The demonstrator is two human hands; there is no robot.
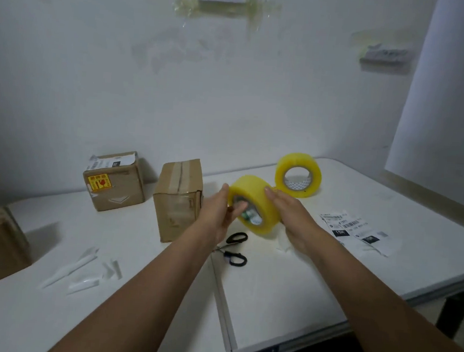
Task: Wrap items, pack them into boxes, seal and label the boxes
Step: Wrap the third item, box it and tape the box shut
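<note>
Both hands are up over the surface and the yellow tape roll is caught between them, lifted clear of the top, just right of the taped cardboard box. The left hand has fingers reaching into the core while its thumb rides the outer rim; the right hand lies along the far side with fingers fairly straight, pressing, not wrapping. So that's one hooked grip and one flat, steadying palm. The roll looks full and thick, so it should feel solid, fairly weighty for its size, stiff in the core but slick on the glossy outer wind. The safest hold is through the hole, as the left is doing, leaving the right free to hunt for the loose end, which cannot be made out here. A second tape roll stands on edge behind, near but not touching as far as can be judged. Scissors lie just below the hands, shipping labels to the right, and a labelled box sits further left.
</note>
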